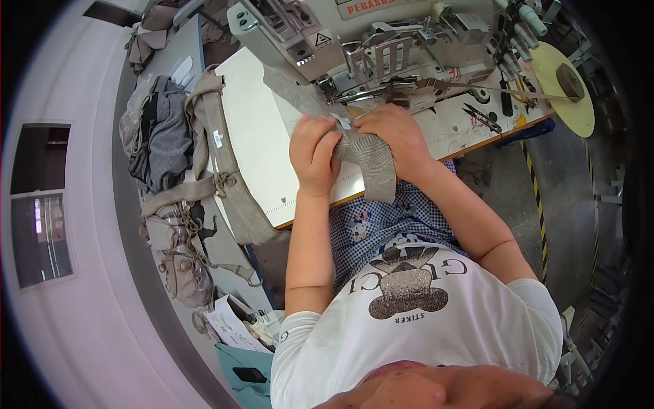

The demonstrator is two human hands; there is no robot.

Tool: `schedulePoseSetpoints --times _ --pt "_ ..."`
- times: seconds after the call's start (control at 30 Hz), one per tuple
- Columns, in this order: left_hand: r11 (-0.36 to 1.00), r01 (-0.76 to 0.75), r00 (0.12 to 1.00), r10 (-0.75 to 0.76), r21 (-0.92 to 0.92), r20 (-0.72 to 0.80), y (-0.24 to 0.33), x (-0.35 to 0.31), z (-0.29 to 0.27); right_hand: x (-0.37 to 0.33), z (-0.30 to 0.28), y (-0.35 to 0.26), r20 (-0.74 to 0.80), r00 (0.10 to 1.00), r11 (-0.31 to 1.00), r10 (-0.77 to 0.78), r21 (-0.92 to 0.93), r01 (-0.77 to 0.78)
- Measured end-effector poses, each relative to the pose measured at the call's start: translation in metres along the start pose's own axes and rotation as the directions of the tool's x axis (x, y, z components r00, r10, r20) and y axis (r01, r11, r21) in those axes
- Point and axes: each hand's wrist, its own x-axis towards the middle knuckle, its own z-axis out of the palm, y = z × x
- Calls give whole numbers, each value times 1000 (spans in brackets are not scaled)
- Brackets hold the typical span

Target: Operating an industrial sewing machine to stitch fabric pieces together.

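Observation:
A grey woven fabric piece (378, 167) runs across the white table's front edge and hangs down toward my lap. Its far part lies under the sewing head of an industrial sewing machine (402, 61). My left hand (315, 153) is closed on the fabric's left side, fingers curled at the cloth. On the other side my right hand (396, 140) grips the fabric close to the machine's needle area, fingertips pointing left. A small white label (342, 120) shows on the cloth between my hands. The fingertips are partly hidden by the fabric.
Small black scissors (481, 118) lie on the table at right. A yellow disc (562, 92) carries a tape roll, its tape running to the machine. At left, a beige garment strip (235, 177) drapes over the table edge, beside piled grey garments (163, 133) and a paper (231, 326).

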Motion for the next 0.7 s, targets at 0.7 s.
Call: schedulePoseSetpoints --times 0.7 --pt "986 46 954 4 -163 298 -16 -16 -11 4 6 -4 125 992 989 -20 -145 38"
